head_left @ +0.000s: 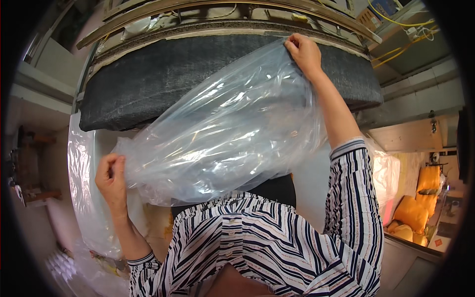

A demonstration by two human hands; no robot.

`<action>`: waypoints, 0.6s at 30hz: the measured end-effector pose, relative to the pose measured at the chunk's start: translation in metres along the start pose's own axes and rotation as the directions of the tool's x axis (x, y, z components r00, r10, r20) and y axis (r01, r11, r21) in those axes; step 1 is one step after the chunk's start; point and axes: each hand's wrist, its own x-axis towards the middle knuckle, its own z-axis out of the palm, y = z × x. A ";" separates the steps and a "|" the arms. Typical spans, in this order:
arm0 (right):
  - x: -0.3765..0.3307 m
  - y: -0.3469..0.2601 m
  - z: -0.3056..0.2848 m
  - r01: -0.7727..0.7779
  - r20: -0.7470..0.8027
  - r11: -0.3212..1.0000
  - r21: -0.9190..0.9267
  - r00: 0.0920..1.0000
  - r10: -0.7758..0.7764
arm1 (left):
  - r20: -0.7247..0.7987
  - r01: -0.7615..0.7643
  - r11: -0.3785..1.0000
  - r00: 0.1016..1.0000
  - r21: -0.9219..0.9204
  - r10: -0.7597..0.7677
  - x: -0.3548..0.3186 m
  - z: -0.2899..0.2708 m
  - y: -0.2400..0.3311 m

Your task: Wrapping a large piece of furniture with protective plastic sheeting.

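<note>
A large sheet of clear plastic film (pixel 222 133), perhaps a bag, stretches slantwise between my two hands. My right hand (pixel 303 53) pinches its far upper corner, over the dark padded work surface (pixel 163 74). At the lower left, my left hand (pixel 111 180) is closed on the gathered near end of the film. The film is creased and glossy, and its near part hangs over my lap. Through it the edge of the dark padding shows only faintly.
Behind the padding runs a wooden rail (pixel 237 4) with clutter beyond it. More clear plastic (pixel 81 183) hangs at the left. Yellow cables (pixel 396 54) cross the far right. Orange bundles (pixel 413 213) lie at the right, below a wooden board (pixel 408 136).
</note>
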 end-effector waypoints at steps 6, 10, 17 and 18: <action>-0.017 -0.011 -0.003 0.010 0.061 0.966 0.260 0.998 -0.027 | -0.220 -0.300 0.827 0.869 0.475 0.442 -0.048 -0.029 -0.046; -0.013 -0.018 -0.001 -0.072 0.080 0.983 0.167 0.995 0.059 | -0.006 -0.458 0.743 0.850 0.489 0.527 -0.087 -0.004 -0.069; -0.009 -0.003 -0.001 0.043 0.059 0.962 0.270 0.996 -0.061 | -0.139 0.151 0.960 0.983 0.237 -0.121 -0.091 0.027 -0.091; -0.007 -0.006 -0.005 0.047 0.046 0.960 0.275 0.997 -0.062 | -0.246 0.225 0.964 0.951 0.141 -0.186 -0.075 0.026 -0.096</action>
